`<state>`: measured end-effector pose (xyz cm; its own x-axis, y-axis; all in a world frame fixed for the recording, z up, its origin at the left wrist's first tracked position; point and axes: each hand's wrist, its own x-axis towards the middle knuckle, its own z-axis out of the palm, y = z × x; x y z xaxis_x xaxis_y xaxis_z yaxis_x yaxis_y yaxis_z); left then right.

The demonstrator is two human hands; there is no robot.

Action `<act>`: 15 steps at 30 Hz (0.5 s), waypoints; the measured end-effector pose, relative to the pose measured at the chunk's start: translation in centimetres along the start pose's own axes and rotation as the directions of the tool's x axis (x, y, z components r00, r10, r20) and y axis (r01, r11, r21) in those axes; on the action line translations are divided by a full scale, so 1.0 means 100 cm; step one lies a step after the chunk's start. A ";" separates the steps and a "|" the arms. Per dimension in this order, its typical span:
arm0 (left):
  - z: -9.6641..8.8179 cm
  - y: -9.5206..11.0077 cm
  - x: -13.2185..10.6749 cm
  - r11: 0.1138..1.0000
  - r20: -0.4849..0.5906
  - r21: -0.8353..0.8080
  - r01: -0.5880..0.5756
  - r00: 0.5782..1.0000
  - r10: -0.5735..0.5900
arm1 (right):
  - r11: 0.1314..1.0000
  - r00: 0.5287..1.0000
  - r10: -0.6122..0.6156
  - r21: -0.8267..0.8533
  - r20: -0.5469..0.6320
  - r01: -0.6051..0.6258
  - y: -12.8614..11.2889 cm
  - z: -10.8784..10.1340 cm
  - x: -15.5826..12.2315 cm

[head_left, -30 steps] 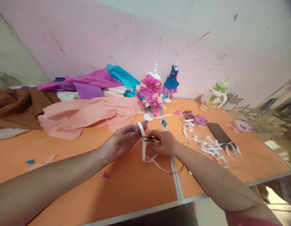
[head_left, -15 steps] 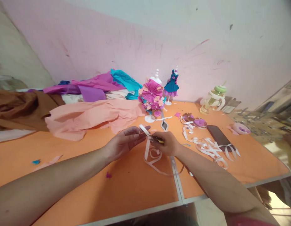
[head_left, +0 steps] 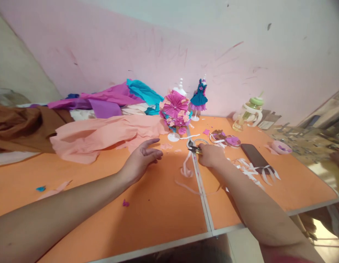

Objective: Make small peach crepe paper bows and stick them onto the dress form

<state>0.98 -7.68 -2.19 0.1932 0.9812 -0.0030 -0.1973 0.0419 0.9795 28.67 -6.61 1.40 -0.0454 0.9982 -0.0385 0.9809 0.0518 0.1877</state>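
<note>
My left hand [head_left: 142,157] hovers over the orange table [head_left: 147,215] with its fingers stretched out and nothing in it, close to the peach crepe paper [head_left: 103,135]. My right hand [head_left: 210,154] is closed round small scissors [head_left: 193,147] and also grips the white paper strip [head_left: 186,166], which hangs from it and curls on the table. Just beyond the scissors stands a mannequin with a pink paper-flower dress [head_left: 175,109].
Purple, teal and brown paper sheets [head_left: 109,100] are piled at the back left. A teal-dressed mannequin [head_left: 199,96], a green-lidded bottle [head_left: 250,113], a dark phone [head_left: 254,157], loose white strips [head_left: 248,170] and a small pink dish [head_left: 280,147] lie on the right.
My left hand let go of the white strip and opened, drifting left. My right hand moved away and to the right with the scissors, pulling the strip along.
</note>
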 end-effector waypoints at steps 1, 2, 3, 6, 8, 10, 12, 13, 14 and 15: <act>0.001 0.001 -0.001 0.999 -0.005 0.026 -0.022 1.000 0.022 | 1.000 1.000 -0.014 -0.001 -0.025 0.014 -0.001 0.000 -0.003; 0.003 0.002 -0.002 0.998 -0.006 0.049 -0.042 0.999 0.042 | 1.000 0.998 -0.023 -0.003 -0.065 0.023 -0.002 -0.001 -0.006; 0.004 0.003 -0.003 0.996 -0.002 0.070 -0.058 0.998 0.059 | 1.000 0.992 -0.027 0.001 -0.122 0.028 -0.005 -0.002 -0.010; 0.008 0.005 -0.006 0.990 0.034 0.119 -0.076 0.997 0.072 | 0.980 0.965 -0.072 0.163 -0.253 0.116 -0.018 -0.008 -0.018; 0.010 0.006 -0.009 0.988 0.057 0.140 -0.068 0.997 0.060 | 0.843 0.928 -0.215 0.422 -0.305 0.334 -0.029 -0.009 -0.021; 0.012 0.006 -0.012 0.988 0.089 0.143 -0.049 0.995 0.037 | 0.560 0.884 -0.347 0.687 -0.315 0.464 -0.041 -0.008 -0.022; 0.014 0.006 -0.015 0.990 0.136 0.137 -0.030 0.991 0.011 | 0.313 0.872 -0.400 0.853 -0.281 0.418 -0.052 -0.005 -0.024; 0.015 0.006 -0.016 0.991 0.165 0.130 -0.024 0.986 0.003 | 0.232 0.876 -0.408 0.899 -0.256 0.371 -0.056 -0.004 -0.025; 0.015 0.006 -0.017 0.993 0.192 0.119 -0.023 0.981 -0.001 | 0.174 0.882 -0.411 0.929 -0.232 0.326 -0.059 -0.002 -0.026; 0.016 0.006 -0.018 0.994 0.216 0.110 -0.024 0.977 -0.001 | 0.132 0.887 -0.409 0.948 -0.215 0.290 -0.062 0.000 -0.026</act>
<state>2.03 -9.71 -1.28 0.3959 0.9174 0.0399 -0.0951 -0.0022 0.9955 22.71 -9.57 0.34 -0.4817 0.8706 0.0999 0.2955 0.2688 -0.9167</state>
